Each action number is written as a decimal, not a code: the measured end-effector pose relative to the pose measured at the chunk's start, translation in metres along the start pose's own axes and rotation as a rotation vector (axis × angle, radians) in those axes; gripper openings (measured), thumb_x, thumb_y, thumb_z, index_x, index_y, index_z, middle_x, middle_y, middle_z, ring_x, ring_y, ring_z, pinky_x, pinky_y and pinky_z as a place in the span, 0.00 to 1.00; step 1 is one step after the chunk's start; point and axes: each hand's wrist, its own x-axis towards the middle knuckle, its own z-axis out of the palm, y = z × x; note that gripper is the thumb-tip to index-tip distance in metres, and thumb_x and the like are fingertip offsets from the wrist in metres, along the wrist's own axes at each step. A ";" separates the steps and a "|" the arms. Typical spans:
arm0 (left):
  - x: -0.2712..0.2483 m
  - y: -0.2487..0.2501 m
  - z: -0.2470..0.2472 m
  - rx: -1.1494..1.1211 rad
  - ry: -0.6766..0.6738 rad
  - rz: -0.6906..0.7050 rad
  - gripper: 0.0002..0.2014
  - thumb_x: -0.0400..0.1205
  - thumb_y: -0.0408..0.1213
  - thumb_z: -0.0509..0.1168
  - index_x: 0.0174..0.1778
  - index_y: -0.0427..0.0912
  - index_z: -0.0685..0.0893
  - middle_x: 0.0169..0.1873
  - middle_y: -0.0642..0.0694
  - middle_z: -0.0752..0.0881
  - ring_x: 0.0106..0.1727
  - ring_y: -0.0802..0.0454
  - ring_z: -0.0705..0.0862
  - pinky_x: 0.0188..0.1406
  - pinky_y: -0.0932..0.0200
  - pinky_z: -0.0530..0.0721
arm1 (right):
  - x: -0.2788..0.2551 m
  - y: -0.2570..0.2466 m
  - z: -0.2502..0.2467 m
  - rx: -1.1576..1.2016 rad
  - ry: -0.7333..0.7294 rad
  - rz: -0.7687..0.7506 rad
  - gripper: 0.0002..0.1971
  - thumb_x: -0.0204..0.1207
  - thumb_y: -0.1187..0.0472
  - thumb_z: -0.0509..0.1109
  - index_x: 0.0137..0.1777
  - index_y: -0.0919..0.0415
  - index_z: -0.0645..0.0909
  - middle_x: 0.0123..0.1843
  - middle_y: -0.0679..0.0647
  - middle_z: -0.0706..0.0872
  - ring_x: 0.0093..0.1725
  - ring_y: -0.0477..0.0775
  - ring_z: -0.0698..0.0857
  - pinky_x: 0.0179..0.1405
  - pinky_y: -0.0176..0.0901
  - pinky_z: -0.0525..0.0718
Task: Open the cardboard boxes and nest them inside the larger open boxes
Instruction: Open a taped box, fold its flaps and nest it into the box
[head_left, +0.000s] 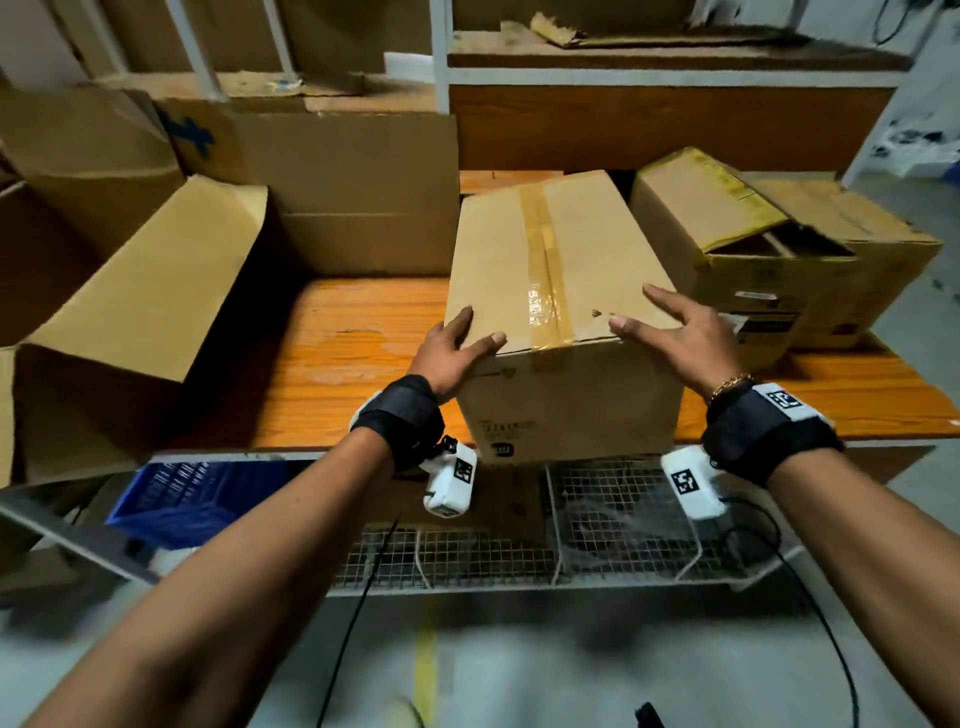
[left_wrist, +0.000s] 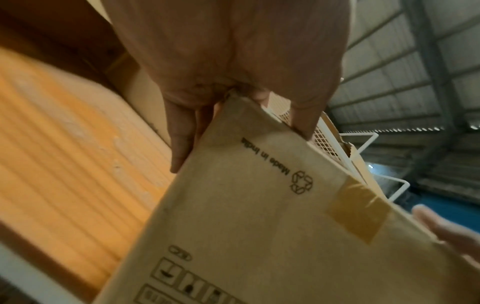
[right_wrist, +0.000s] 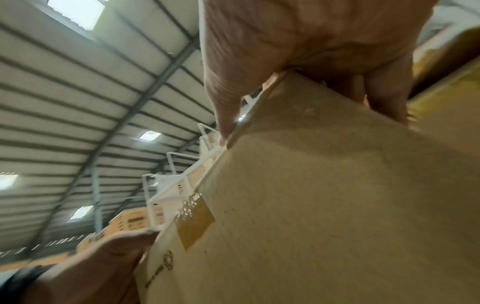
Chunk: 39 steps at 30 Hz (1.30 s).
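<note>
- The taped box (head_left: 566, 395) stands in the centre of the frame, at the front edge of the orange shelf (head_left: 353, 374).
- Our left hand (head_left: 452, 348) and right hand (head_left: 680, 332) press on its near top corners, fingers straight, pinching nothing.
- We judge it best to steady it evenly, then peel the tape (head_left: 543, 249) from its near end; the open box (head_left: 140, 306) lies at left.

The left grip (left_wrist: 233, 61) straddles a corner of the taped cardboard box (left_wrist: 259, 236), straight fingers (left_wrist: 180, 144) down one side (its print reads "Made in India"); the orange surface (left_wrist: 64, 154) lies left of the box.
</note>
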 end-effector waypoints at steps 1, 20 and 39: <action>-0.002 -0.005 -0.001 -0.083 0.006 -0.019 0.52 0.66 0.70 0.68 0.84 0.50 0.62 0.83 0.46 0.64 0.82 0.48 0.64 0.81 0.44 0.64 | 0.001 -0.015 -0.006 -0.093 0.015 -0.049 0.48 0.55 0.17 0.68 0.75 0.39 0.77 0.78 0.45 0.77 0.76 0.55 0.76 0.71 0.58 0.77; -0.054 -0.007 -0.099 0.026 0.142 0.093 0.31 0.83 0.66 0.51 0.82 0.62 0.63 0.78 0.50 0.73 0.76 0.48 0.74 0.76 0.48 0.71 | -0.053 -0.192 0.138 -0.397 -0.224 -0.634 0.30 0.75 0.39 0.60 0.76 0.47 0.72 0.78 0.47 0.75 0.75 0.52 0.75 0.65 0.53 0.69; -0.038 0.020 -0.083 0.002 0.120 0.011 0.45 0.71 0.69 0.67 0.83 0.57 0.63 0.79 0.55 0.72 0.73 0.47 0.78 0.68 0.40 0.79 | -0.038 -0.086 0.054 0.299 -0.113 -0.099 0.44 0.63 0.40 0.82 0.80 0.46 0.71 0.78 0.48 0.75 0.72 0.45 0.73 0.73 0.47 0.74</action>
